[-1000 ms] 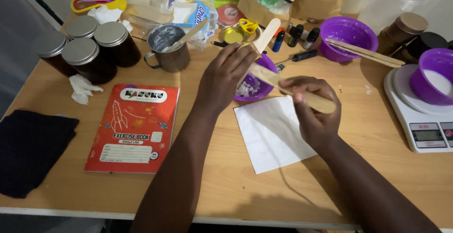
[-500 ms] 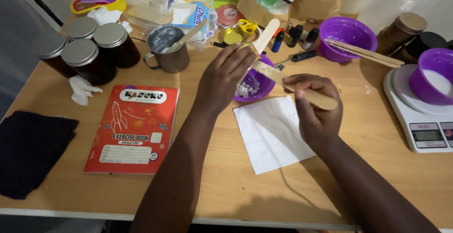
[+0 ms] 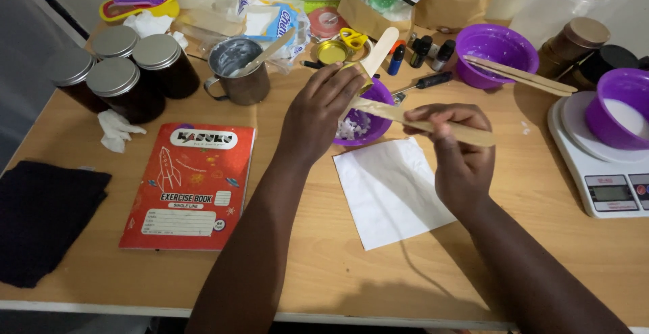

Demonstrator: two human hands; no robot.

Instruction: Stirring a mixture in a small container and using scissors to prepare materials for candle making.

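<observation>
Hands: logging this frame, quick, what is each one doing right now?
Left hand: closed on the small purple bowl.
Right hand: closed on a wooden stick.

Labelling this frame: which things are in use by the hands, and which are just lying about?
In use:
left hand
right hand
wooden stick
small purple bowl

Lying about:
red exercise book
metal mug
dark jars
kitchen scale
white paper sheet
</observation>
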